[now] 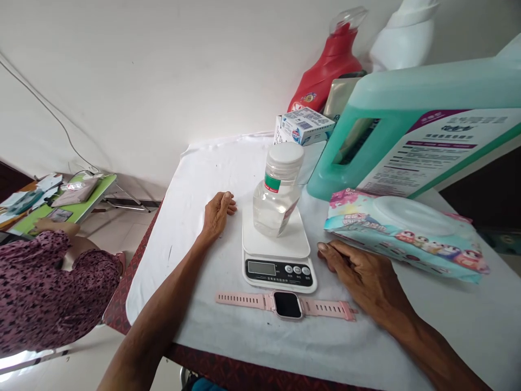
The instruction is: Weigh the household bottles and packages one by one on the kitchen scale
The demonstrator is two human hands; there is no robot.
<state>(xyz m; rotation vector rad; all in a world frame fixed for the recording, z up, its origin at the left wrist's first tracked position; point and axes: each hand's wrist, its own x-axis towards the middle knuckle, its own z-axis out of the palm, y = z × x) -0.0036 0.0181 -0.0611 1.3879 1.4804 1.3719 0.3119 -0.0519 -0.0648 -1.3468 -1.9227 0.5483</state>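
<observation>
A clear plastic bottle with a white lid and a green-and-red label stands on the platform of a white digital kitchen scale. Clear liquid appears to be inside it. The scale's small display looks blank. My left hand rests on the cloth left of the scale, fingers loosely curled and apart from it. On the other side, my right hand lies beside the scale's right edge, its fingers folded in. Neither hand shows anything held. A pink smartwatch with a dark screen lies stretched out before the scale.
Right of the scale are a wet wipes pack and a large green jug. Behind stand a small white box, a red bottle and a white bottle. At left, a seated person is by a green table.
</observation>
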